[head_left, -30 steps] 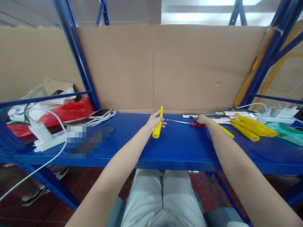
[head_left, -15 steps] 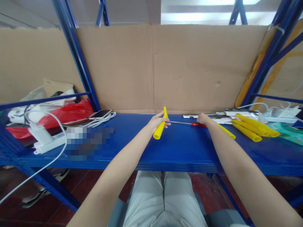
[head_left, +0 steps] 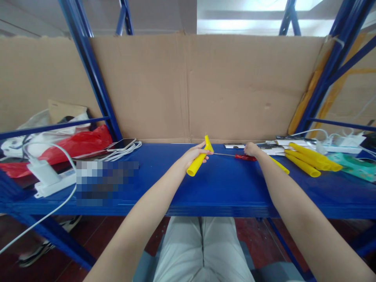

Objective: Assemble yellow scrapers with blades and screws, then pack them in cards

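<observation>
My left hand [head_left: 196, 153] is wrapped round a yellow tube [head_left: 194, 167] above the middle of the blue table. The tube's round open end points down toward me, and its narrow part bends at the top. My right hand [head_left: 251, 149] is closed at the handle of a red screwdriver [head_left: 243, 157]. The screwdriver's thin metal shaft points left, and its end meets the yellow tube beside my left fingers. Another yellow tube [head_left: 281, 166] lies partly behind my right forearm.
Several yellow tubes [head_left: 308, 156] are piled at the right, beside a green bag [head_left: 355, 164] and white cables. At the left are a red bag [head_left: 79, 144], a white power strip [head_left: 55, 184] and a phone with a coiled cable [head_left: 126, 150]. Cardboard [head_left: 235, 86] stands behind.
The yellow tube has tilted in my left hand, and its upper part now bends toward the right. The view has shifted slightly. My right hand keeps its hold on the screwdriver.
</observation>
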Motion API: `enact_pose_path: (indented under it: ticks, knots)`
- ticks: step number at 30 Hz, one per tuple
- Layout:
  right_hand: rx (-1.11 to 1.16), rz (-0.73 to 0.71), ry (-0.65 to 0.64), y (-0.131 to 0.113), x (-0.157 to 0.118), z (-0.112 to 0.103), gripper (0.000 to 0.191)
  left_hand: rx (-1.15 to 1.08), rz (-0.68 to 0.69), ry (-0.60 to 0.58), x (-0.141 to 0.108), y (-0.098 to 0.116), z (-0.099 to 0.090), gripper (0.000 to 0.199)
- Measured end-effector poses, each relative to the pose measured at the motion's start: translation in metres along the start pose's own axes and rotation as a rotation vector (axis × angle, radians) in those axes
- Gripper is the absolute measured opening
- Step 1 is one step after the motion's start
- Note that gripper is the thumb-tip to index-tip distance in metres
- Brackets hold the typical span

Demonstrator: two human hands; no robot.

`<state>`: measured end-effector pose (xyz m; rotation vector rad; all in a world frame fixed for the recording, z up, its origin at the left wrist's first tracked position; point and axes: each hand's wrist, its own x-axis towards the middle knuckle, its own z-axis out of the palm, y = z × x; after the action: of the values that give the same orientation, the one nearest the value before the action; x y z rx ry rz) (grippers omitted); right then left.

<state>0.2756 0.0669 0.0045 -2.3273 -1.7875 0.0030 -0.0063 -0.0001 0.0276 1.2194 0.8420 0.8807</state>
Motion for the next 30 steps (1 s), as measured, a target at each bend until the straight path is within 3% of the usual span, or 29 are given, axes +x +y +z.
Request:
enact_pose_path:
  ticks: [4, 10, 16, 20, 30]
  knots:
    - [0.157, -0.024, 0.072, -0.002, -0.006, -0.001, 0.024, -0.008, -0.065, -0.100, -0.002, 0.002, -0.005, 0.073]
    - [0.643, -0.126, 0.244, -0.021, -0.014, -0.007, 0.008, -0.038, -0.117, -0.242, -0.002, 0.000, -0.013, 0.072]
    - [1.183, -0.504, 0.124, -0.068, -0.039, -0.015, 0.015, -0.086, -0.110, -0.318, 0.000, -0.001, -0.017, 0.073]
    - [1.244, -0.688, -0.015, -0.091, -0.060, -0.014, 0.025, -0.081, -0.091, -0.346, -0.002, 0.001, -0.016, 0.067]
    - [1.254, -0.692, -0.018, -0.101, -0.070, -0.012, 0.026, -0.100, -0.068, -0.349, -0.003, 0.002, -0.013, 0.061]
